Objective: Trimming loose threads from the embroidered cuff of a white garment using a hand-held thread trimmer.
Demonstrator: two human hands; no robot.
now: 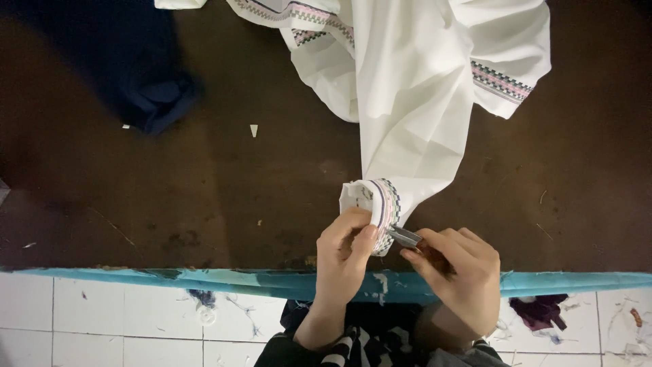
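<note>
A white garment (414,88) with patterned woven trim lies spread on a dark brown table (224,190). My left hand (343,255) pinches the sleeve cuff (380,204), which is rolled open and edged with the striped trim. My right hand (455,278) grips a small metal cutting tool (405,236) with a reddish handle, its tip touching the cuff's trim near my left thumb. Both hands are at the table's near edge.
A dark blue cloth (153,102) lies at the back left of the table. A small white scrap (253,130) rests mid-table. The table's front edge is blue (170,278). Below it, a white tiled floor (102,319) holds thread bits and a purple scrap (540,311).
</note>
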